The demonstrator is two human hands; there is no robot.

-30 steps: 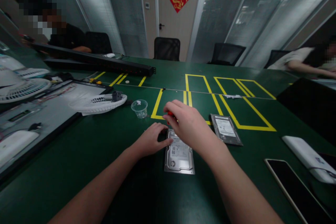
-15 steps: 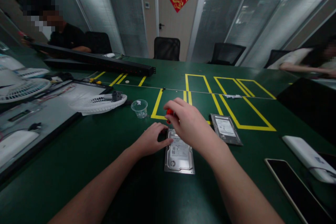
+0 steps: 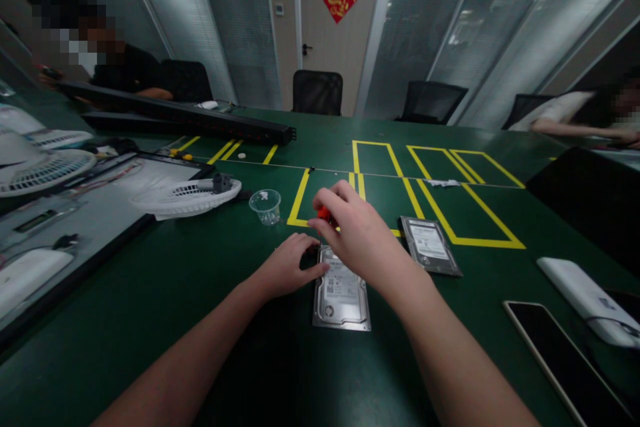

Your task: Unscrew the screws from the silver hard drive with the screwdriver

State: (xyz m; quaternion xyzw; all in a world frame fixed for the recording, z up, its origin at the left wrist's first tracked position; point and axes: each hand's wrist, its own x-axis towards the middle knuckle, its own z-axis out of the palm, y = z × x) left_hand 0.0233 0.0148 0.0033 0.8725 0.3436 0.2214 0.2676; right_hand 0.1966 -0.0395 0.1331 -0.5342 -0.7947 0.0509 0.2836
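Note:
A silver hard drive [image 3: 343, 293] with a white label lies on the green table in front of me. My right hand [image 3: 350, 227] is closed on a red-handled screwdriver [image 3: 324, 213], whose shaft points down at the drive's far left corner. On the drive's left edge rests my left hand [image 3: 290, 263], its thumb on the label and its fingers curled round the far corner; it grips the drive. To the right lies a second hard drive [image 3: 430, 245]. A clear plastic cup [image 3: 266, 207] stands beyond my left hand.
Left are a white fan part [image 3: 185, 199] and a grey panel [image 3: 100, 213]. A phone [image 3: 560, 360] and a white device [image 3: 585, 300] lie right. Yellow tape marks the table. A long black bar [image 3: 200, 120] lies back left; two people sit beyond.
My right hand's fingers have shifted slightly on the red handle, the thumb now further left. My left hand and the drive have stayed in place.

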